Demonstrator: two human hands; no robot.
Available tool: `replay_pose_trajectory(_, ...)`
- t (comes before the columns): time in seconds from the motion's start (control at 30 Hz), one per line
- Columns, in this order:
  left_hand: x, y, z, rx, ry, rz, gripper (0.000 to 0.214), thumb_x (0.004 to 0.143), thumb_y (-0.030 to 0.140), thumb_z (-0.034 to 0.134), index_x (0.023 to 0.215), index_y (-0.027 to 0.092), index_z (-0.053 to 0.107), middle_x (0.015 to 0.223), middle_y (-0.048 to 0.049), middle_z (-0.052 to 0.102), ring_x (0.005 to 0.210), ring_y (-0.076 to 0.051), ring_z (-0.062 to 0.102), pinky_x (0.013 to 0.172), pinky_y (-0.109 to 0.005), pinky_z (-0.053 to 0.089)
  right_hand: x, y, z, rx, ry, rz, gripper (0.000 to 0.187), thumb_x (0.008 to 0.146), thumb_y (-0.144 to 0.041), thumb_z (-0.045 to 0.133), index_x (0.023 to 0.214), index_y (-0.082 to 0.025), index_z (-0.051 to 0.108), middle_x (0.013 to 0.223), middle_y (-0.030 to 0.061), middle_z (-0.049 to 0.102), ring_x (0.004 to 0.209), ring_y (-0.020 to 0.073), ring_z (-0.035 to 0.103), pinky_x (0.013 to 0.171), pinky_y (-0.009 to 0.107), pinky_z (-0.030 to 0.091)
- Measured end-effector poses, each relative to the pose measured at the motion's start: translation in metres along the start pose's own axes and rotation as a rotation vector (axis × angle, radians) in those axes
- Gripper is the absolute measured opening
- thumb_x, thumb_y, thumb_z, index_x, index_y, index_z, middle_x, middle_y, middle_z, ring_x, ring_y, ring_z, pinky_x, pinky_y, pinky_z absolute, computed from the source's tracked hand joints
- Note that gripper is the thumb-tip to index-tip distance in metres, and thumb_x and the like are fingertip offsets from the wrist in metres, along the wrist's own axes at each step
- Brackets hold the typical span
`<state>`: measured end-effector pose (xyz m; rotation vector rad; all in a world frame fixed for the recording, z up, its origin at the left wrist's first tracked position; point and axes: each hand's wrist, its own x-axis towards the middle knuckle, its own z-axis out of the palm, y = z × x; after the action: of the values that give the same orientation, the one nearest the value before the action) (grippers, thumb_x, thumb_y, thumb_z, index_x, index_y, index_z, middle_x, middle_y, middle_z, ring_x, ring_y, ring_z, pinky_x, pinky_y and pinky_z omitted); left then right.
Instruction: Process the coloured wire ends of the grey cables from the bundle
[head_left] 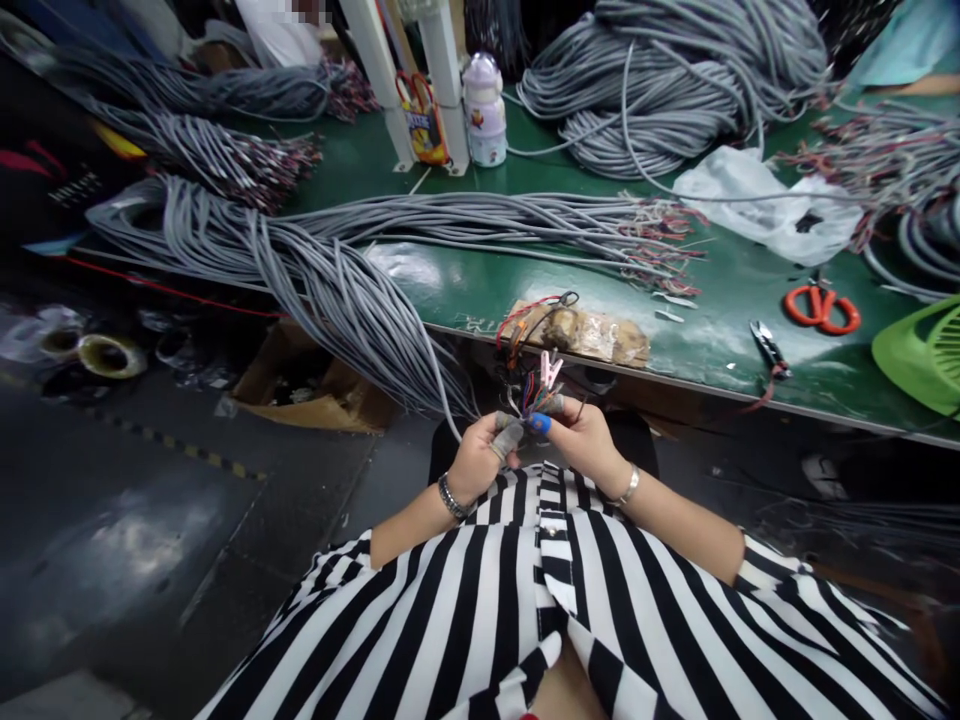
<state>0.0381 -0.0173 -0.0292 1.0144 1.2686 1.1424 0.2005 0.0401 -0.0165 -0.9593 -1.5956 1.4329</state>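
Observation:
My left hand (480,455), with grey covers on its fingertips, is closed around the end of a grey cable (442,385). Close beside it, my right hand (585,438) pinches thin coloured wires (531,392) that fan out between the two hands; a blue cover sits on one finger. A pink clip (550,370) stands just above the fingers, at the bench edge. Behind it lies a taped cardboard strip (592,333) with red and black leads on it. The exact grip points on the wires are too small to make out.
Grey cable bundles (360,300) hang over the bench edge at left. On the green bench (742,330) lie orange-handled scissors (821,308), small cutters (770,348), a plastic bag (765,205) and a green basket (926,350). A bottle (485,110) stands behind. A cardboard box (315,390) is below.

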Motion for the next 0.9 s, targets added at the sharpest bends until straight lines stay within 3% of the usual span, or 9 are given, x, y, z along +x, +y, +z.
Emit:
replay_pose_trajectory(0.07,0.000,0.000,0.000,-0.012,0.024,-0.005,0.040,0.082,0.054,0.065,0.072,0.017,0.055,0.051,0.0044,0.055,0.047,-0.009,0.054,0.053,-0.022,0.043,-0.003,-0.001,-0.002,-0.169,0.036,-0.117,0.022,0.086,-0.039,0.063,0.085,-0.018,0.070,0.077,0.0052,0.072,0.067,0.0171,0.066,0.063,0.029,0.054)
replay_pose_trajectory(0.13,0.000,-0.002,0.000,-0.044,0.036,-0.006,0.039,0.082,0.054,0.064,0.073,0.017,0.055,0.052,0.0047,0.055,0.047,-0.009,0.052,0.052,-0.021,0.042,-0.006,-0.002,-0.004,-0.395,0.026,-0.328,0.019,0.088,-0.033,0.059,0.089,-0.019,0.072,0.081,0.0073,0.073,0.071,0.0178,0.067,0.065,0.029,0.054)
replay_pose_trajectory(0.23,0.002,-0.002,0.001,-0.119,0.072,-0.001,0.037,0.079,0.052,0.068,0.076,0.017,0.057,0.058,0.0040,0.057,0.050,-0.008,0.052,0.052,-0.021,0.042,-0.010,0.001,-0.006,-0.641,-0.114,-0.647,0.019,0.089,-0.024,0.055,0.096,-0.021,0.073,0.091,0.0091,0.074,0.075,0.0174,0.068,0.067,0.028,0.053)
replay_pose_trajectory(0.37,0.003,0.000,0.004,-0.209,0.170,-0.005,0.035,0.073,0.047,0.076,0.084,0.017,0.060,0.065,0.0033,0.059,0.055,-0.007,0.051,0.053,-0.019,0.041,-0.011,0.008,-0.003,-0.711,-0.254,-0.814,0.025,0.090,-0.019,0.049,0.103,-0.021,0.071,0.099,0.0095,0.074,0.082,0.0182,0.070,0.070,0.027,0.054)
replay_pose_trajectory(0.5,0.006,0.002,0.000,-0.191,0.204,-0.014,0.035,0.074,0.048,0.074,0.080,0.018,0.058,0.060,0.0045,0.056,0.049,-0.006,0.049,0.049,-0.019,0.039,-0.013,0.008,-0.002,-0.685,-0.339,-0.844,0.024,0.091,-0.018,0.049,0.104,-0.019,0.069,0.096,0.0094,0.074,0.078,0.0166,0.069,0.066,0.026,0.053)
replay_pose_trajectory(0.6,0.009,0.003,-0.009,-0.199,0.242,0.027,0.035,0.078,0.050,0.070,0.075,0.017,0.057,0.057,0.0050,0.054,0.041,-0.004,0.042,0.042,-0.018,0.031,-0.017,0.004,-0.007,-0.543,-0.420,-0.766,0.019,0.093,-0.026,0.052,0.100,-0.019,0.068,0.083,0.0070,0.071,0.069,0.0148,0.066,0.062,0.025,0.051)
replay_pose_trajectory(0.77,0.006,0.003,-0.023,-0.378,0.061,0.002,0.039,0.071,0.052,0.075,0.075,0.017,0.059,0.047,0.0074,0.045,0.033,-0.001,0.025,0.038,-0.018,0.018,-0.017,-0.013,-0.015,-0.348,-0.126,-0.515,0.018,0.093,-0.023,0.053,0.104,-0.021,0.068,0.085,0.0058,0.072,0.073,0.0150,0.067,0.066,0.025,0.053)
replay_pose_trajectory(0.9,0.000,-0.002,-0.024,-0.350,-0.042,-0.026,0.045,0.070,0.057,0.075,0.072,0.016,0.057,0.044,0.0070,0.044,0.033,-0.002,0.027,0.037,-0.018,0.018,-0.010,-0.020,-0.004,-0.336,-0.106,-0.472,0.030,0.091,-0.023,0.055,0.120,-0.022,0.062,0.111,0.0090,0.071,0.097,0.0201,0.069,0.085,0.033,0.056)
